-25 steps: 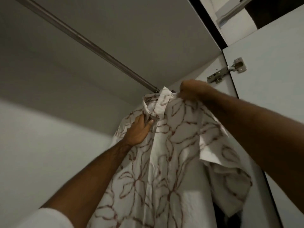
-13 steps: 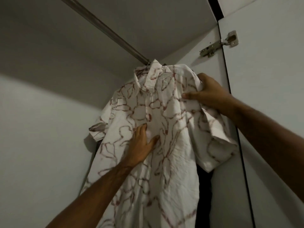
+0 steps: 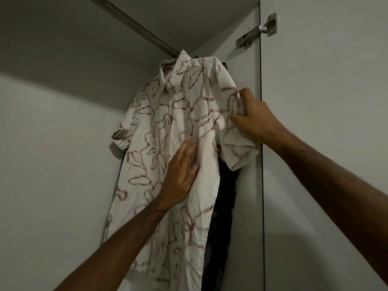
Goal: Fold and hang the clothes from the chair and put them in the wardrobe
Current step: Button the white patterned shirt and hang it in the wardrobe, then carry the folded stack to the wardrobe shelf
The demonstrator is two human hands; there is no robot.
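A white shirt (image 3: 168, 143) with a reddish-brown line pattern hangs inside the wardrobe (image 3: 52, 143), its collar right up at the metal rail (image 3: 134, 24) that runs along under the top panel. The hanger itself is hidden by the collar, so how it sits on the rail cannot be made out. The left hand (image 3: 181, 175) lies flat on the shirt's front, fingers straight and pressed against the cloth, grasping nothing. The right hand (image 3: 254, 120) grasps the shirt's sleeve near the shoulder, thumb and fingers pinching a bunch of fabric; the fingertips are buried in the folds. Behind the shirt's right edge hangs a dark garment (image 3: 224, 196), mostly covered and too dim to tell what it is. The shirt's lower hem blurs out near the bottom edge. The wardrobe door (image 3: 325, 101) stands open on the right, carried by a metal hinge (image 3: 258, 30) near its top.
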